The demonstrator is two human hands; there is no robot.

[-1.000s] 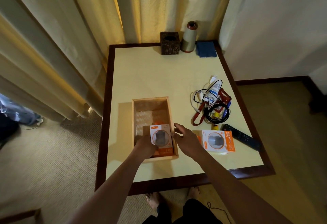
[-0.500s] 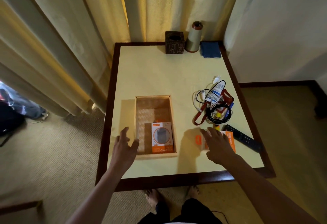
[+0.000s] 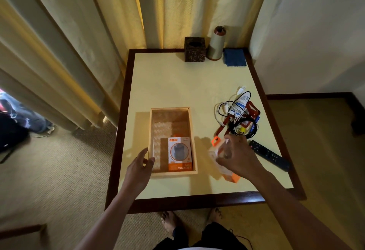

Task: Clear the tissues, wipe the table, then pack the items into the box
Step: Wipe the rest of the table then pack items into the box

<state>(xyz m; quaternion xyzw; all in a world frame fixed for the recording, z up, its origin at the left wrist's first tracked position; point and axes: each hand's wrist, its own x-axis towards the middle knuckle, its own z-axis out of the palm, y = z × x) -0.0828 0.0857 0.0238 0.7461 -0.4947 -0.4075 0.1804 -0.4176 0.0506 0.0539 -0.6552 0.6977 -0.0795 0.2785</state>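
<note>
From the head camera, our right hand point(image 3: 237, 156) has its fingers curled round the second charger pack point(image 3: 222, 167), which is tilted and lifted off the table point(image 3: 173, 83), just right of the wooden box point(image 3: 170, 108). The pack is blurred, so we cannot say exactly how the fingers sit on it. Our left hand point(image 3: 138, 168) is at the box's left wall with loose, spread fingers; it seems to touch the wall rather than clasp it. The first charger pack point(image 3: 179, 154) lies flat in the near right of the box, with bare woven floor to its left and beyond it.

We judge packing has just begun. To do this step well, we should level the pack, carry it over the right wall and lay it on the free floor beside or beyond the first, while the left hand steadies the box.

The cables point(image 3: 244, 129), tube point(image 3: 242, 101) and remote point(image 3: 270, 155) wait at the right. The blue cloth point(image 3: 235, 58) lies at the far edge.
</note>
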